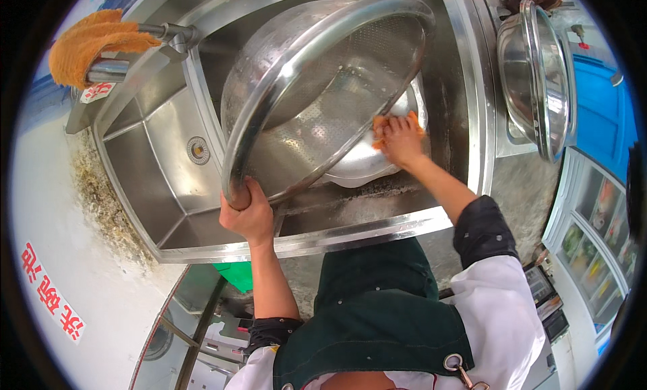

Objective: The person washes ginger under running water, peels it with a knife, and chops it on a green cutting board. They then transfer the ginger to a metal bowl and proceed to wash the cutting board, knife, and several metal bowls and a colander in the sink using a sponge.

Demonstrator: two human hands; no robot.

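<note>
A large perforated stainless-steel colander (323, 102) is tilted on its side over the right sink bowl, its thick rolled rim facing me. My left hand (252, 213) grips that rim at its lower left. On the right, my right hand (402, 140) clutches an orange cloth (378, 132) close to the colander's rim. I cannot tell whether the cloth presses on the colander or on the shiny metal basin (359, 160) partly hidden beneath it. Part of that basin's edge shows to the right and below.
The smaller sink bowl (167, 142) with a drain strainer lies to the left. An orange towel (96, 46) hangs over the faucet pipe. Metal basins (536, 82) stand on edge at the right. The sink's front ledge (343, 241) runs before my apron.
</note>
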